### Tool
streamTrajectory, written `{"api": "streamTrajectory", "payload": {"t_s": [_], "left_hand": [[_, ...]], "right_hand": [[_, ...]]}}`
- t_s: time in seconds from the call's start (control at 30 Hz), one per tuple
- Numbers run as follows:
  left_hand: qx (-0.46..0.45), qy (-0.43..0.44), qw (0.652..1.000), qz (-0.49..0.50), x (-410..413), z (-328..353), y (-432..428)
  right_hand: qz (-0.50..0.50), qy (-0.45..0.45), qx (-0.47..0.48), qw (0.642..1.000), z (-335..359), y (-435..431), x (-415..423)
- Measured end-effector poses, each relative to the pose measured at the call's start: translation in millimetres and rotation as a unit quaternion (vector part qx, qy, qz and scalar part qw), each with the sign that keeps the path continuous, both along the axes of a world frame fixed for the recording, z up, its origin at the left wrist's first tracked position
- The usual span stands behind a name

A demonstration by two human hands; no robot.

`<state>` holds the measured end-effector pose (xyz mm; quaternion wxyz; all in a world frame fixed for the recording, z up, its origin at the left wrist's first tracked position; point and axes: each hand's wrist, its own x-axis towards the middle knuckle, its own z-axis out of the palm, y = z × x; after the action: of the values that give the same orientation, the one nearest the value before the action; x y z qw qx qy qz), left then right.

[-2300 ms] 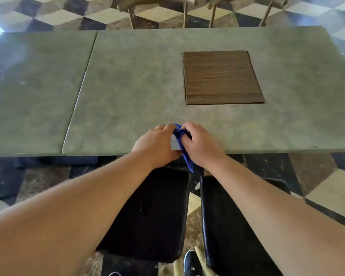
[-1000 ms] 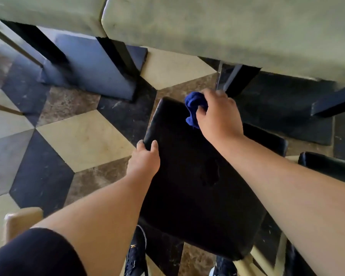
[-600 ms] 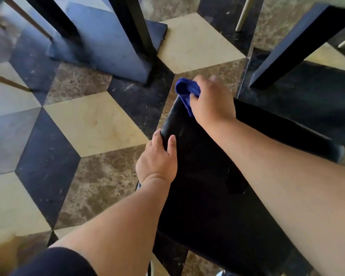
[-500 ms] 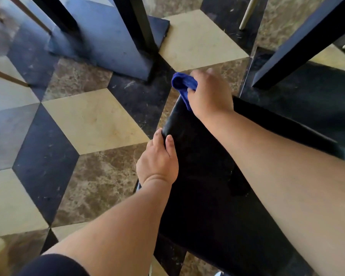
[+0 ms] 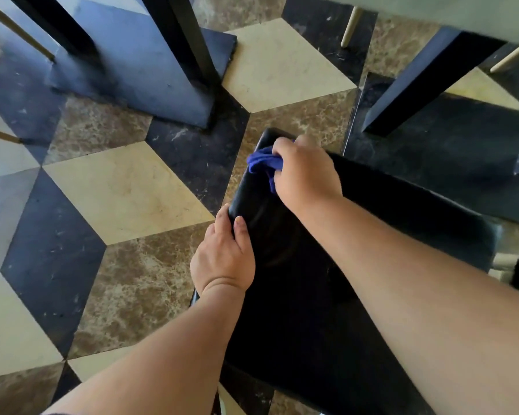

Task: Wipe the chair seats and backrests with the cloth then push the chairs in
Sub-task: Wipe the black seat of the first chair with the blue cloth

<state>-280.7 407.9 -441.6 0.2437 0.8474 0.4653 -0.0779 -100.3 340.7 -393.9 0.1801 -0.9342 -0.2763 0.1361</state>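
The soft, light cloth [image 5: 262, 161] lay bunched at the far corner of the slick chair seat [image 5: 297, 280], the right hand [image 5: 306, 175] with fingers clamped on it — the left hand [image 5: 222, 256] had fingers curled over the seat's side edge, likely the steadiest hold.

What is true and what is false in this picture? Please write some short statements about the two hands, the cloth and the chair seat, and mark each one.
1. The right hand grips the blue cloth against the black chair seat. True.
2. The left hand lies flat on the floor. False: it holds the left edge of the seat, with its thumb on top.
3. The cloth is near the far left corner of the seat. True.
4. The left hand also holds the cloth. False: only the right hand holds it, and the left hand is apart from it, nearer to the person.
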Motion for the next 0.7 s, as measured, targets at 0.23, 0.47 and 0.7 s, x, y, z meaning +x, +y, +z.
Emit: {"api": "streamTrajectory", "payload": {"t_s": [0.23,0.47,0.7], "left_hand": [[0.013,0.005,1.000,-0.005,-2.2,-6.8,1.4],[0.028,-0.005,1.000,-0.001,-2.7,-8.8,-0.3],[0.037,-0.010,0.999,-0.007,-1.7,-6.6,-1.5]], "right_hand": [[0.077,0.022,0.018,0.997,4.3,-29.8,-65.0],[0.018,-0.038,-0.012,0.999,-7.2,-46.0,27.3],[0.121,0.041,0.028,0.991,3.5,-82.4,-64.3]]}}
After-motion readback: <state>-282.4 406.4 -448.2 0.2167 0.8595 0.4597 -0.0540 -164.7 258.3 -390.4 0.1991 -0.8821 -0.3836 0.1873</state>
